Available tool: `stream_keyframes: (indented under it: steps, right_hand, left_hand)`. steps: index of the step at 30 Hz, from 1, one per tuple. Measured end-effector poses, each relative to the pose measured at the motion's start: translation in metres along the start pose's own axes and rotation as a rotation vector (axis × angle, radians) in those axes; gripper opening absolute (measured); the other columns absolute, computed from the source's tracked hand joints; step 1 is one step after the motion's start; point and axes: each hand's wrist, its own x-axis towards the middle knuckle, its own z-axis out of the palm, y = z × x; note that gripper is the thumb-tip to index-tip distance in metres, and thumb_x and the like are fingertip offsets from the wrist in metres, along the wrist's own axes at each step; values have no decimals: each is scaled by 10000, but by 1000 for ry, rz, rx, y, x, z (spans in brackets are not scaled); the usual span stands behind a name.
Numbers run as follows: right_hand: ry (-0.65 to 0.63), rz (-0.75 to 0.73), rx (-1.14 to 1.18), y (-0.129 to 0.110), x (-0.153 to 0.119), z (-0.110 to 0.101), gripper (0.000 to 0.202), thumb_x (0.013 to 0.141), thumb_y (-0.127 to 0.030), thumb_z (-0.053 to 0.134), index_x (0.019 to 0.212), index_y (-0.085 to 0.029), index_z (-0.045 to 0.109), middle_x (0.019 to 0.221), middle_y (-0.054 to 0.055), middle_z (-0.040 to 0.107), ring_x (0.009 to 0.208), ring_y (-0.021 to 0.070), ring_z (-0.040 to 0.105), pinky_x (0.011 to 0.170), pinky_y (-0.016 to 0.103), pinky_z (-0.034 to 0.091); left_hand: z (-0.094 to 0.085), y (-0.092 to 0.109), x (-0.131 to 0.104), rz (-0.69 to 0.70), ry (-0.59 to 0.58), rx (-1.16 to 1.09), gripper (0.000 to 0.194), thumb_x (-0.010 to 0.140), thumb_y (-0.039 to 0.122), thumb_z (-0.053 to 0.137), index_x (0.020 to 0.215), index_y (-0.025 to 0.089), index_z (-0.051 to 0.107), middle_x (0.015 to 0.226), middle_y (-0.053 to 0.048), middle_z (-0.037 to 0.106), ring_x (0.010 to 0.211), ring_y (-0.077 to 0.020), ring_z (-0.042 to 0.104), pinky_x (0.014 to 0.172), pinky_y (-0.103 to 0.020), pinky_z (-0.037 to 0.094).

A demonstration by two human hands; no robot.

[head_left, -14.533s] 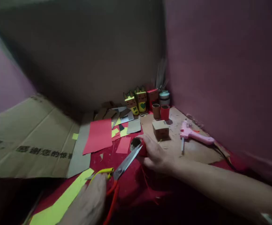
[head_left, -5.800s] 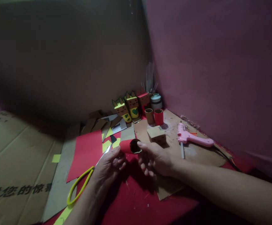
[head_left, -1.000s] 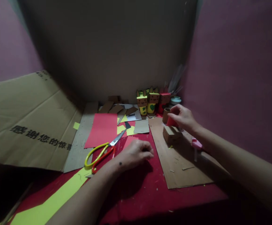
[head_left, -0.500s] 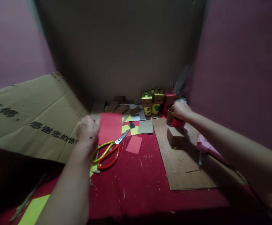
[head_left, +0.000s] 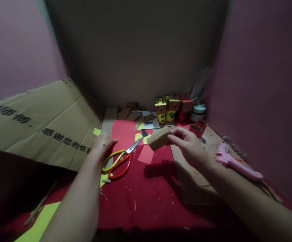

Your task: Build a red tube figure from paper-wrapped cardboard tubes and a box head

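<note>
My right hand (head_left: 186, 143) pinches a short brown cardboard piece, which looks like a tube (head_left: 159, 138), tilted above the table between thumb and fingers. My left hand (head_left: 103, 144) rests at the left edge of a sheet of red paper (head_left: 124, 131), a finger stretched onto it; its other fingers are partly hidden. Just right of that wrist lie scissors (head_left: 122, 161) with one yellow and one red handle, blades pointing away. Beneath the held cardboard is a small red paper piece (head_left: 146, 154). Two red tubes (head_left: 195, 130) stand beyond my right hand.
A large printed cardboard (head_left: 47, 124) leans at the left. Box-headed paper figures (head_left: 171, 109) and a lidded jar (head_left: 198, 112) stand at the back. A pink glue gun (head_left: 236, 163) lies right, near a brown cardboard sheet (head_left: 196, 188). Scraps litter the red cloth (head_left: 146, 205).
My right hand has come from beside the red tubes toward the middle, carrying the brown cardboard. My left hand stays by the red paper, with a finger now reaching over it.
</note>
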Motion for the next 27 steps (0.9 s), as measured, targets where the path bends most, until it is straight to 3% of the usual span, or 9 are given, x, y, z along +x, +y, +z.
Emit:
stream_keyframes:
  steps: [5,10,15,20,23,27]
  right_hand:
    - [-48,67,45,21,-18,11,202,748,-361,710,746,-213,572,708,-18,619,703,163,617,727,344,511]
    - [-43,77,90,30,-22,11,206,742,-355,740,766,-211,594,718,-22,617,694,148,619,706,319,532]
    - [-66,245,299,39,-25,13,326,669,-406,815,802,-213,589,675,-35,646,549,132,632,557,288,546]
    - [-107,330,490,40,-25,13,354,636,-366,862,771,-199,581,719,-15,677,607,146,679,605,295,574]
    - [-119,362,543,40,-24,10,332,659,-337,854,787,-195,582,735,-11,674,616,148,681,610,297,572]
    - [-115,378,565,42,-22,7,334,668,-333,846,828,-193,589,728,-9,672,613,151,672,567,281,551]
  left_hand:
    - [0,6,-4,-100,-106,144,300,915,343,638,1155,162,622,1134,-76,657,968,-218,661,811,-406,566]
    - [2,4,-3,-110,-83,88,315,912,337,643,1174,165,617,1168,-79,647,1001,-232,654,831,-419,562]
    - [-1,10,-2,-69,126,-80,331,921,326,629,1207,163,599,1191,-88,639,1018,-235,647,859,-444,553]
    - [-12,25,-8,12,320,-345,243,917,305,631,1102,148,639,1125,-75,668,1024,-228,644,892,-450,530]
    - [-10,36,-15,44,288,-577,183,893,279,639,1011,139,655,985,-49,705,874,-188,678,812,-389,555]
    - [1,52,-27,60,122,-859,237,718,267,689,919,143,670,784,-27,726,673,-169,686,698,-328,568]
